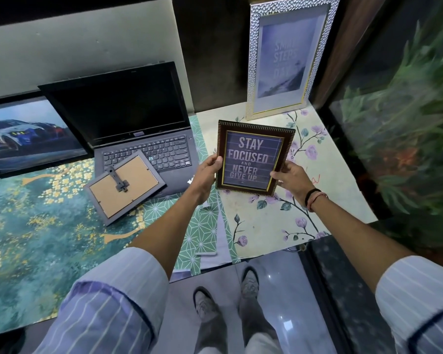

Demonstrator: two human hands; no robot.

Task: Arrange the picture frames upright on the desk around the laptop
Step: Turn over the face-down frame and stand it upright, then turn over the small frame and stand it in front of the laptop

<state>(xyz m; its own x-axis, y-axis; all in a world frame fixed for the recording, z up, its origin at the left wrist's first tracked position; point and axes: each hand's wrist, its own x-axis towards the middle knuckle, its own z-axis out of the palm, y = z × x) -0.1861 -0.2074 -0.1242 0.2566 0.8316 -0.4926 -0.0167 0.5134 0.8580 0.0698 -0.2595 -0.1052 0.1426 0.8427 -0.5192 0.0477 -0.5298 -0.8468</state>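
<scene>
Head view: both hands, left (207,172) and right (290,180), pinch brown frame (254,157) at side edges; light, stiff, glass front fragile; grip rim only.

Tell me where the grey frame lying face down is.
The grey frame lies left of centre, its upper corner resting on the laptop keyboard.

Dim, cool indoor light. Laptop (128,118) screen is dark with no glare. The tall silver frame (281,57) behind and right of the laptop looks washed out, text soft. Foliage (404,118) far right smears with motion blur. Fisheye bends edges; glossy floor (279,302) shows small highlights.
</scene>
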